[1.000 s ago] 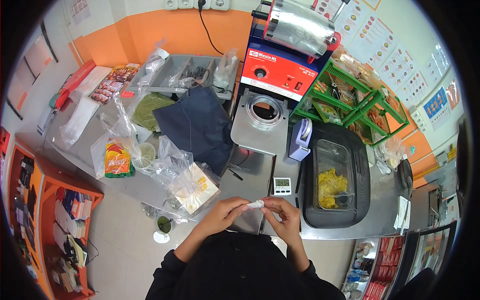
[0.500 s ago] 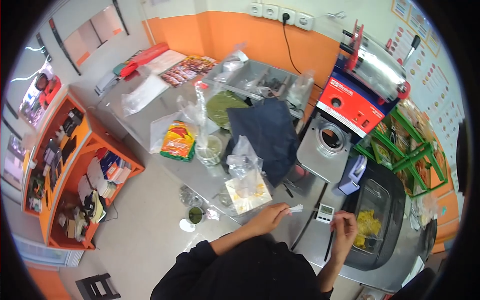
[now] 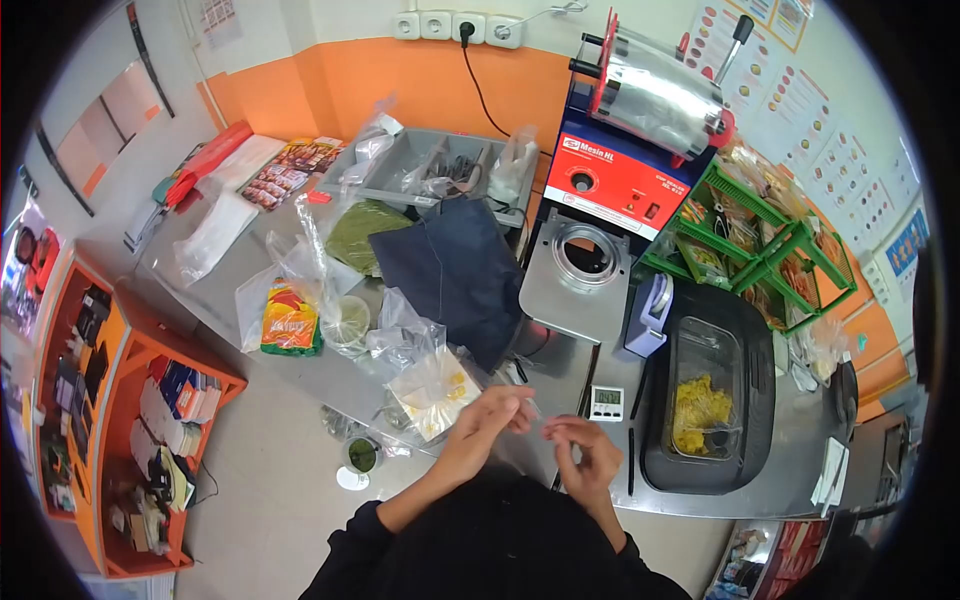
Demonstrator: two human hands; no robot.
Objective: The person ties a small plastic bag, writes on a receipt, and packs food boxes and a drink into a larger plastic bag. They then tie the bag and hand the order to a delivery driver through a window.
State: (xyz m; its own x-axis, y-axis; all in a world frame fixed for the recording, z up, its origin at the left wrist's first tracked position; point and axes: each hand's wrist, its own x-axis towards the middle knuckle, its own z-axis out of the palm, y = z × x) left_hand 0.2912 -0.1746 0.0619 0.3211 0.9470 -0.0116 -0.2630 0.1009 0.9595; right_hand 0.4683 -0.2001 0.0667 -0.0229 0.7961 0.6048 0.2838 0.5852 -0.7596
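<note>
My left hand [image 3: 488, 430] is above the metal counter's front edge, its fingers curled together. A thin, pale translucent bit [image 3: 536, 408] shows at its fingertips, too small to name. Close by on the right, my right hand [image 3: 588, 455] is bent into a pinch, and whatever it holds is hidden. Just beyond the right hand lies a white digital timer [image 3: 606, 403]. Left of my left hand, a white box with yellow marks [image 3: 437, 395] sits partly under a clear plastic bag [image 3: 405, 335].
A red and blue cup sealer [image 3: 620, 175] stands at the back, with a purple tape dispenser [image 3: 650, 315] nearby. Right is a black warmer [image 3: 655, 450] with yellow food [image 3: 705, 415]. Dark cloth [image 3: 450, 270], a grey divided tray [image 3: 400, 165] and green baskets [image 3: 715, 250] surround the work area.
My hands have come together, the right moving left toward the left hand. The white strips that showed in my left hand are no longer plainly visible. The camera view has shifted right.
</note>
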